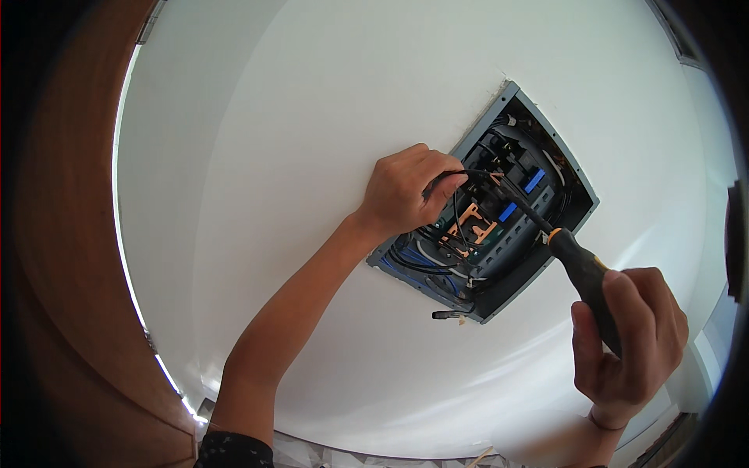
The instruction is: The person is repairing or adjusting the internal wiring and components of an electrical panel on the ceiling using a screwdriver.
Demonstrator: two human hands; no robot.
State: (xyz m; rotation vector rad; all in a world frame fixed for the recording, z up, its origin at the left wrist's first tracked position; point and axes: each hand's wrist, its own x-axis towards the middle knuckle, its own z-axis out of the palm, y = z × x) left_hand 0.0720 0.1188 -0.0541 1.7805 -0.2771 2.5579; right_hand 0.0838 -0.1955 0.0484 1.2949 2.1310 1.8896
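Grey open-fronted electrical box [485, 118], x1, set into the white wall [312, 101], right of centre. Inside: two blue pieces [534, 181], copper-coloured parts [468, 222], black, blue and white wires (too tangled to count). Any lettering is too small to read. Left grip [409, 187] pinched on one black wire [477, 171] at the box's left edge. Right grip [628, 331] wrapped around one dark screwdriver [579, 265], shaft running into the box (can't tell if the tip touches). Far left: brown wooden panel [82, 234].

Matt screwdriver handle [579, 269], smooth glossy wall [304, 101]
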